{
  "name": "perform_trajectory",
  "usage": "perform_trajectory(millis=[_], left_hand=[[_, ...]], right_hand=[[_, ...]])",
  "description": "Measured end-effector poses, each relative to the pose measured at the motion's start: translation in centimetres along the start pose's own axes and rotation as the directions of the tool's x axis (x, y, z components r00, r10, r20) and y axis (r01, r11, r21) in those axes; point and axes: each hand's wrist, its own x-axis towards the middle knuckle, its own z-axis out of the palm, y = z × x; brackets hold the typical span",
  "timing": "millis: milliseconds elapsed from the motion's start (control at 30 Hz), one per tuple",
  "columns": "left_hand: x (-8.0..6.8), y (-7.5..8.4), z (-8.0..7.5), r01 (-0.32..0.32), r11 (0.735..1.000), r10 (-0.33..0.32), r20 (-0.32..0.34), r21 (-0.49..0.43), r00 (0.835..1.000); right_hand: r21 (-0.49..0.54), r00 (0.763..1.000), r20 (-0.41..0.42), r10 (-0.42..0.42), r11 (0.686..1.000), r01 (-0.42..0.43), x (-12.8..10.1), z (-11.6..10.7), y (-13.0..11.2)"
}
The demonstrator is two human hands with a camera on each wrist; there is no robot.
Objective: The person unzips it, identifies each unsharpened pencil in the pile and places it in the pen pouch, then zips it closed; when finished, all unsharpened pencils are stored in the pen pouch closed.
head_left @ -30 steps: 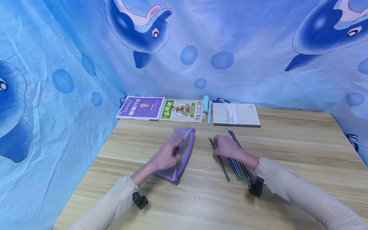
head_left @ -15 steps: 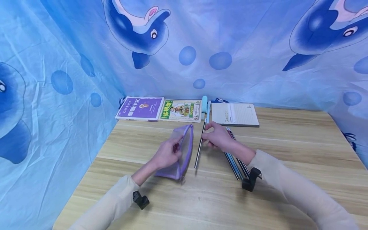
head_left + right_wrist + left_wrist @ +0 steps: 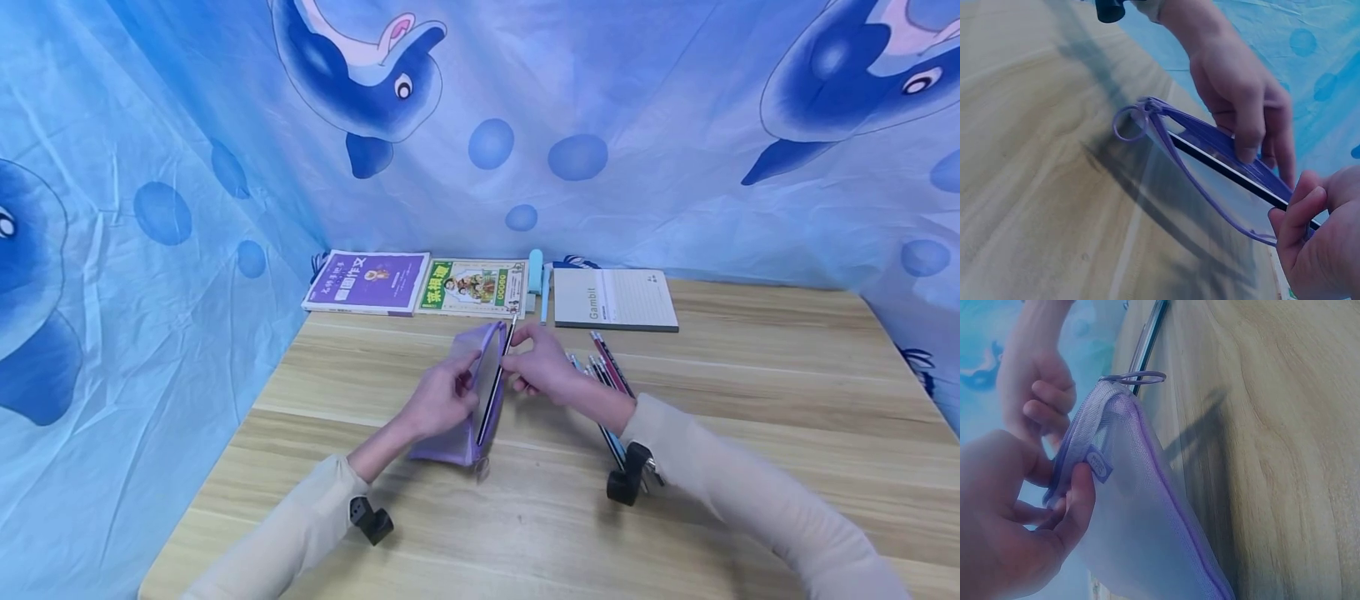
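Pencil (image 3: 495, 385) moved into pouch (image 3: 457, 433); spare pencils (image 3: 609, 375) beside right hand (image 3: 542, 367).

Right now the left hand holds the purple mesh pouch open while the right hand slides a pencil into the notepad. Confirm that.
Not quite. The right hand slides the pencil into the purple mesh pouch that the left hand holds open, not the notepad; the right wrist view shows it.
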Motion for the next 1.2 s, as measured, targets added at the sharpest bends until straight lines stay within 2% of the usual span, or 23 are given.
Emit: perform_trajectory(millis=[267,500,667,800,900,1033,1133,1200], left_hand=[[0.1,0.2,0.2,-0.014,1.000,0.014,-0.004,-0.007,1.000],[0.0,0.3,0.3,-0.017,0.999,0.016,-0.017,-0.049,1.000],[0.1,0.3,0.3,-0.013,0.999,0.012,-0.025,-0.043,1.000],[0.3,0.3,0.3,-0.020,0.998,0.018,-0.026,-0.053,0.999],[0.3,0.2,0.3,-0.024,0.999,0.023,-0.027,-0.048,0.999],[0.3,0.2,0.3,-0.028,0.999,0.027,-0.028,-0.032,0.999],[0.2,0.1,0.4,-0.030,0.999,0.029,-0.032,-0.027,0.999],[0.3,0.1,0.4,-0.035,0.999,0.034,-0.035,-0.024,0.999]], right_hand=[[-0.023,1.000,0.011,-0.024,0.999,0.025,-0.2,1.1,0.7],[-0.022,1.000,0.019,-0.022,1.000,0.023,-0.2,1.4,0.9],[-0.036,0.999,0.039,0.004,0.999,-0.003,-0.2,0.3,0.9],[-0.118,0.999,0.049,-0.002,0.993,0.008,-0.5,-2.0,1.0],[-0.256,0.997,0.061,-0.038,0.965,0.053,-0.8,-4.2,1.4],[-0.456,0.993,0.084,-0.085,0.882,0.114,-1.2,-6.7,2.3],[-0.539,0.992,0.096,-0.081,0.833,0.120,-1.4,-7.8,2.9],[-0.569,0.994,0.091,-0.067,0.815,0.107,-1.6,-8.3,3.0]])
